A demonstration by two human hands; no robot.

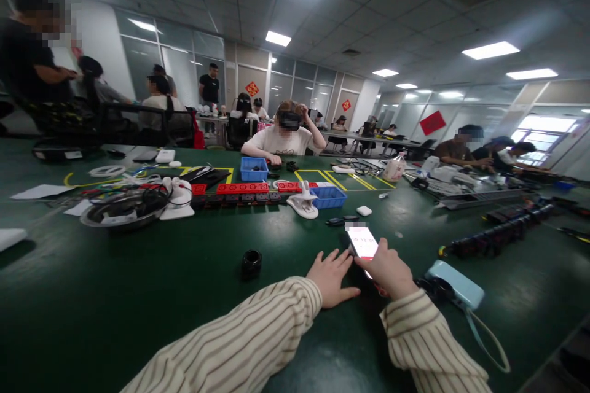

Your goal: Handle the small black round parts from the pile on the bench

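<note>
A smartphone [362, 242] with a lit white and red screen lies tilted at the middle right of the head view. My right hand [391, 271] grips its lower right part, the thumb across the lower screen and covering some of it. Flat on the green table, my left hand [330, 276] has its fingers spread, with fingertips close to the phone's left edge. Whether they touch it I cannot tell. A black cylindrical object [251, 264] stands left of my left hand. Beside my right wrist is a light blue device [456, 283] with a strap, partly over a dark round item.
Across the green table [184, 301] run red and black strips [242, 188]. Blue bins [329, 197], a white clamp stand [303, 201] and a metal bowl [124, 212] with cables stand there. A white case [364, 211] lies beyond the phone. A person [286, 135] sits opposite.
</note>
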